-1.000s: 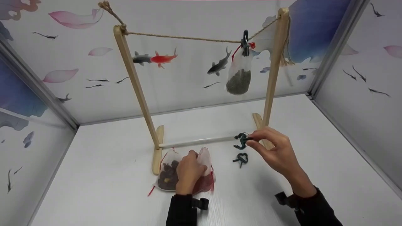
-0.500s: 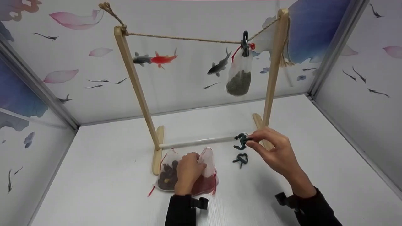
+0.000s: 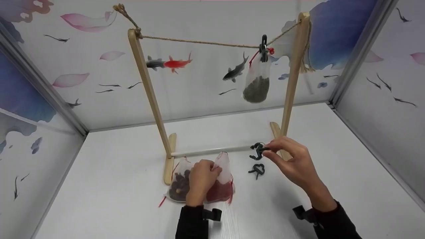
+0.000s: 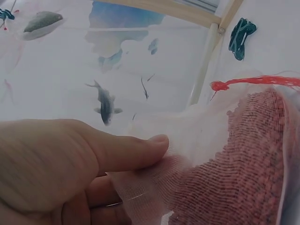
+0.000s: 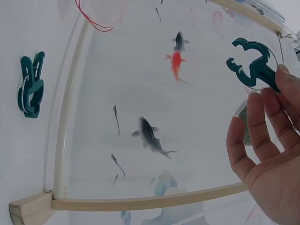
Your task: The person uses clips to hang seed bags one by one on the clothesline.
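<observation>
My left hand (image 3: 201,179) pinches the white mesh upper part of a drawstring bag (image 3: 220,191) filled with red grains; its red cord hangs at the right side. In the left wrist view the thumb presses on the mesh of this bag (image 4: 229,173). Just left of that hand, partly hidden by it, lies a second mesh bag (image 3: 179,186) holding dark brown lumps. My right hand (image 3: 295,159) holds a dark green spring clip (image 5: 255,61) by its handles between thumb and fingertips, jaws spread apart. Another green clip (image 3: 256,170) lies on the table below it.
Behind the hands stands a wooden frame (image 3: 149,89) with a rope (image 3: 199,42) strung across its top. From the rope's right part, a clip (image 3: 263,49) holds a mesh bag (image 3: 257,89) of grey-green grains. A white rod (image 3: 212,151) joins the feet; printed panels enclose the table.
The left hand has drawn the red-grain bag slightly to the right, away from the brown-lump bag. The right hand keeps holding its clip in place. The head view has shifted a little.
</observation>
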`<state>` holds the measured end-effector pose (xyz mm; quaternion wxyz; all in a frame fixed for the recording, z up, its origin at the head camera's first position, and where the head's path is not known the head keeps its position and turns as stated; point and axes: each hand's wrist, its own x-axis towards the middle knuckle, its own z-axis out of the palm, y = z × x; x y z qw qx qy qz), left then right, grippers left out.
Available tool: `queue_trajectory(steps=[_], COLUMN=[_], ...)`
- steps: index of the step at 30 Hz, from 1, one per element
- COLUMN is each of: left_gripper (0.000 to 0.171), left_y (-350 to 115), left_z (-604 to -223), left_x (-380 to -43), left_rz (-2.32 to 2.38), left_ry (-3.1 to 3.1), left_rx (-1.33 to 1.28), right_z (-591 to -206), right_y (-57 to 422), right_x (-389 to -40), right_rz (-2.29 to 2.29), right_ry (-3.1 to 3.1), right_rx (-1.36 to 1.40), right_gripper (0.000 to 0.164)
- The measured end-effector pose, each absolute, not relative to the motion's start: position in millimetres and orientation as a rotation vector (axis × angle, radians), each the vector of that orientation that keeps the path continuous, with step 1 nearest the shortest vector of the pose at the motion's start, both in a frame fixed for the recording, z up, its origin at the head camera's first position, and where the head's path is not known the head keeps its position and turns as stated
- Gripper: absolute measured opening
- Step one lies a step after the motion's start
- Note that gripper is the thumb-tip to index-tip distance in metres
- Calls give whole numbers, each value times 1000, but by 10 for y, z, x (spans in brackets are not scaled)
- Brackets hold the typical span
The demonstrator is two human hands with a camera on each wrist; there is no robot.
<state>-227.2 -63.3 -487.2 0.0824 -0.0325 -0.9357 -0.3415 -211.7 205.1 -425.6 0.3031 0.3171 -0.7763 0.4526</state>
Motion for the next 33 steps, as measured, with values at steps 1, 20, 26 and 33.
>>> queue_trajectory(steps=[1,20,26,33], left_gripper=[34,24,27,22], left_y=[-631,-642,-641,-639], left_z=[-4864,-4812,-4773,-4737], left_x=[-2274,-2276,-2276,-2283], left_rz=[-1036,-1251,-1262,-1300], left_ry=[-2787,-2606,-2561,-2481], left_rx=[-99,-180,-146,-150], right_z=[-4256,-4260,-4258,-4251], right_y=[2052,2048,2050,2048], right_x=[-2117,-2113,-2115,-2116], right_rz=[1199,1184,1181,1183], right_ry=[-2060,-2081,-2079,-2075], right_rx=[841,847,856,870], right_gripper=[32,30,30,31])
